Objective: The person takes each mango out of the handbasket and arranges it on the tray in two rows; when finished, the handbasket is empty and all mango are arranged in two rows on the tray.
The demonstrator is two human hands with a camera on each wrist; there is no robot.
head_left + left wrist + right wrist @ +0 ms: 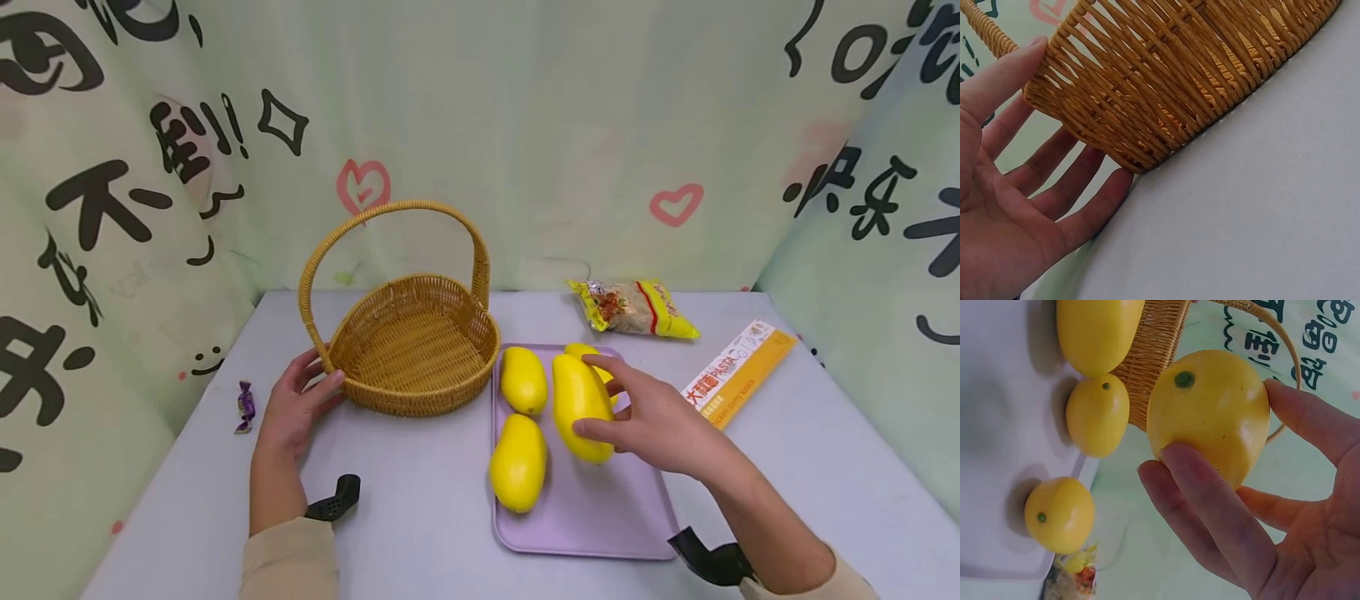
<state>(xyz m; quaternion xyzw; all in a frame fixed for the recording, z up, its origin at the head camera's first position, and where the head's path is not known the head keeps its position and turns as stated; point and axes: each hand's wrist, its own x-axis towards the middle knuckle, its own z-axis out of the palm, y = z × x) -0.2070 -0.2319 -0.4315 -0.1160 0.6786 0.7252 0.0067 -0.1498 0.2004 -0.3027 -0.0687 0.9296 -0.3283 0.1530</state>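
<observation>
My right hand point(663, 421) holds a yellow mango point(579, 408) between thumb and fingers, raised over the lilac tray point(600, 521). In the right wrist view the held mango point(1210, 419) shows a green stem spot, with two fingers across its side. Three more mangoes lie on the tray: one at the near left point(519, 464), one at the far left point(523, 381), and one at the back point(579, 350) partly hidden. To the left stands a wicker basket point(416, 406) with nothing inside. My left hand point(1016, 187) grips its left side near the handle base, thumb at the rim, fingers along the outer wall.
A yellow snack bag point(637, 310) lies behind the tray. To the right rests an orange and white pasta box point(738, 375). A purple wrapped candy point(245, 407) is left of my left hand. Printed curtains point(525, 150) hang around the white table point(405, 517).
</observation>
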